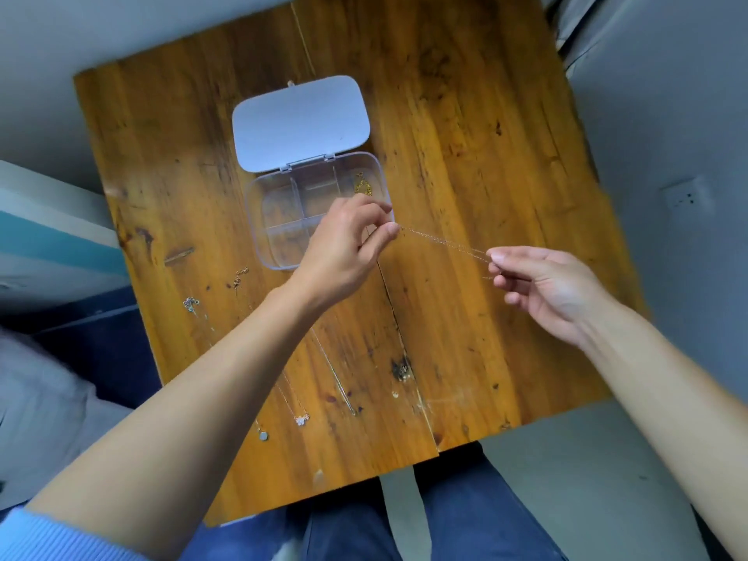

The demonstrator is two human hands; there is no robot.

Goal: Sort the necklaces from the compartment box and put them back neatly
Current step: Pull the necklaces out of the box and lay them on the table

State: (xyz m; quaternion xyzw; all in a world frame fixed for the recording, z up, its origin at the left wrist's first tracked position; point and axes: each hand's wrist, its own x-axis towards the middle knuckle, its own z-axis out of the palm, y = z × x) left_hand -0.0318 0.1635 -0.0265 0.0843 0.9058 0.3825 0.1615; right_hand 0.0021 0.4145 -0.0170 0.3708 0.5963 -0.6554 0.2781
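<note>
I am holding a thin chain necklace (445, 241) between my two hands above the wooden table (465, 135); my left hand (344, 253) is pinching one end of it between the thumb and the forefinger, with the other fingers curled in; my right hand (550, 285) is pinching the other end at the fingertips (496, 259), palm turned up, the remaining fingers half bent; the chain is running almost straight from one hand to the other, a little lower on the right side, and it is not touching the table as far as I can tell.

The compartment box (267, 220) is standing open just behind my left hand, which is covering its near right corner; its white lid (301, 123) is lying flat on the far side, joined by the hinge; a gold necklace (363, 185) is sitting in the far right compartment; the other compartments are looking empty, though the plastic is clear and I cannot be fully sure.

Several more necklaces are lying on the table near me, under my left forearm; one with a small butterfly-like pendant (301, 419); one with a round pendant (263, 436); one with a silver pendant (190, 304) near the left edge; a thin chain (338, 382) is lying beside them.
</note>
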